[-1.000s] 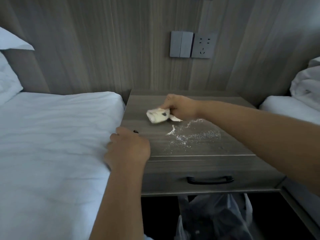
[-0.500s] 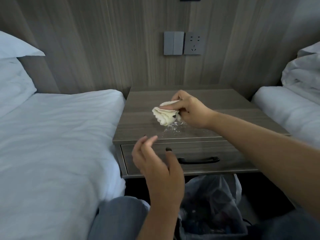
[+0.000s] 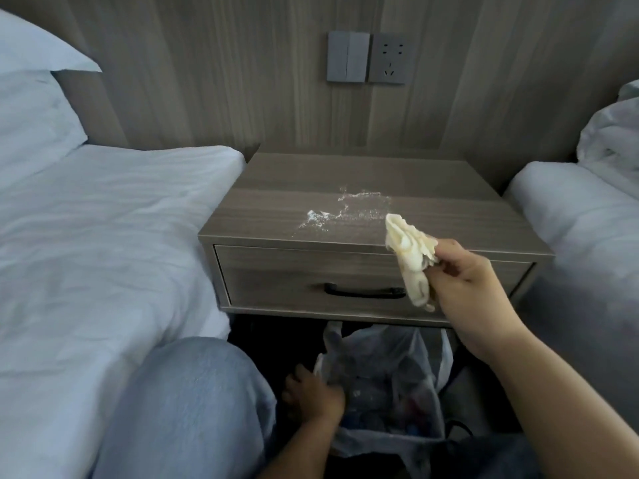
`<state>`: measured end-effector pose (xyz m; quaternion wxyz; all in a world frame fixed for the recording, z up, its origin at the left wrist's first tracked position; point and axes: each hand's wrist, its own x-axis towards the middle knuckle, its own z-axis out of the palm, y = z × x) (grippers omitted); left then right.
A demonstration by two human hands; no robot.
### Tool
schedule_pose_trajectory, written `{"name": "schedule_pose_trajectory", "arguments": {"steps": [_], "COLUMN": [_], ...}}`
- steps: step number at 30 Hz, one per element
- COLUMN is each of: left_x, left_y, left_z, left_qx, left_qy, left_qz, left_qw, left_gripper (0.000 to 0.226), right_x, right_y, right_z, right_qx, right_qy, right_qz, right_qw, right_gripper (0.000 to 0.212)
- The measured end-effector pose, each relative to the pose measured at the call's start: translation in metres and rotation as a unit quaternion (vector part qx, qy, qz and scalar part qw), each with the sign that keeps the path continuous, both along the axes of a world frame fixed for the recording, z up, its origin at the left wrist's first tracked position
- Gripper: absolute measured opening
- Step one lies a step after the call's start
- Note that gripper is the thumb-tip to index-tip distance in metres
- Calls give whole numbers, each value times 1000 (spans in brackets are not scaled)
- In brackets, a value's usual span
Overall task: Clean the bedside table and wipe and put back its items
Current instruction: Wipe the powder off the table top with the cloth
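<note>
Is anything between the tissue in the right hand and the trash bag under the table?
Nothing visible. The right hand holds the tissue in front of the drawer, above the trash bag. The left hand grips the bag's rim at its left, beside the opening.

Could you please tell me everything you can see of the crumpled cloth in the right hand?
The crumpled cream-white cloth is a small, soft, creased wad, fabric or thick tissue by its look. The right hand pinches it by its right side, so one rumpled end sticks up and the other hangs down. It is held in the air in front of the grey-brown wooden bedside table, overlapping the front edge and the drawer front in this view, to the right of the white powder left on the top. Only the hand touches it.
</note>
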<state>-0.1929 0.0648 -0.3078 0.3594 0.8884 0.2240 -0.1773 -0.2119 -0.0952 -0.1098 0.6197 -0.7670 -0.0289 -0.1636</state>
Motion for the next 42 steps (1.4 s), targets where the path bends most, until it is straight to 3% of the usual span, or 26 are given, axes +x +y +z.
{"name": "schedule_pose_trajectory", "arguments": {"steps": [3,6,11,16,18,20,22,23,25,27,30,34,39,42], "left_x": [4,9,16,14,14,16,17,18,22,33,45,53,64,71], "left_y": [4,12,34,34,32,29,27,27,29,40,64,72,66,70], "left_z": [-25,-29,-27,-20,-13,-2,20,40,89,131,168,183,187,191], "left_qx": [6,31,54,10,-8,-16,-41,-95,-252,-403,-518,-560,-550,-550], "left_qy": [90,94,75,76,64,41,-33,-82,-127,-87,-39,-16,-45,-46], "left_qz": [-71,-97,-19,45,79,120,142,163,222,269,255,207,227,231], "left_qw": [993,990,996,996,995,992,988,979,933,871,816,802,803,801], "left_gripper": [44,41,41,36,38,54,68,71,67,51,39,35,33,32], "right_x": [7,12,32,40,41,44,53,60,75,99,147,191,183,156], "right_y": [-4,-2,14,41,47,49,51,53,57,66,87,110,112,102], "right_z": [2,11,18,18,18,21,28,35,51,65,79,66,34,44], "right_qx": [9,-5,43,87,43,-29,-72,-93,-145,-235,-397,-502,-475,-503], "right_qy": [14,34,63,48,22,-4,-22,-41,-81,-90,-54,26,48,0], "right_qz": [15,54,75,80,80,62,48,42,45,58,91,111,97,151], "right_qw": [1000,998,994,992,996,998,996,994,985,966,912,857,873,851], "right_gripper": [43,34,16,37,44,47,50,55,54,53,63,64,49,54]}}
